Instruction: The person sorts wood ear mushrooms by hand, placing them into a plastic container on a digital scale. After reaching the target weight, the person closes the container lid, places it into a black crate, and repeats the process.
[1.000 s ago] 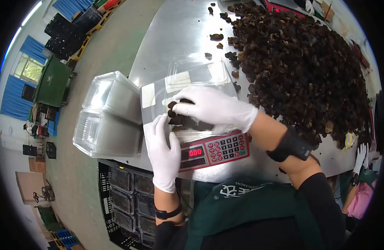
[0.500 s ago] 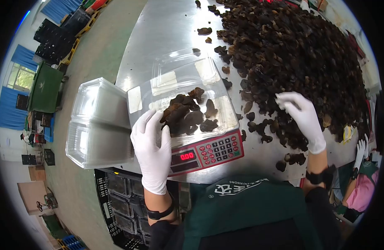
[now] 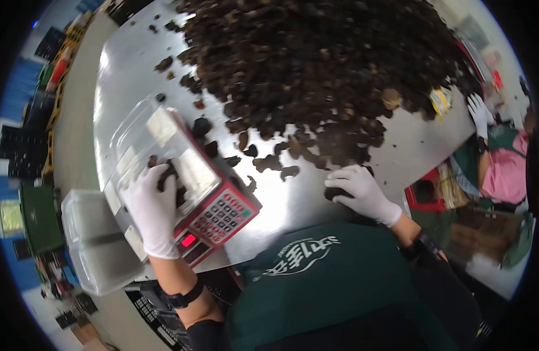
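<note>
My left hand, in a white glove, reaches into the clear plastic box on the red digital scale, its fingers curled over dark fungus pieces. Part of what lies in the box is hidden by the hand. Near the table's front edge my right hand, gloved too, has its fingers closed round a dark fungus piece. A large heap of dark fungus covers the back of the metal table, with loose pieces between heap and scale.
Stacked clear boxes stand left of the scale. A yellow and white packet lies at the heap's right edge. Another person's gloved hand is at the far right. Black crates are below the table at left.
The view has turned to the right. My right hand has moved down toward the table's near edge and closed on a fungus piece. My left hand has moved further over the box's contents.
</note>
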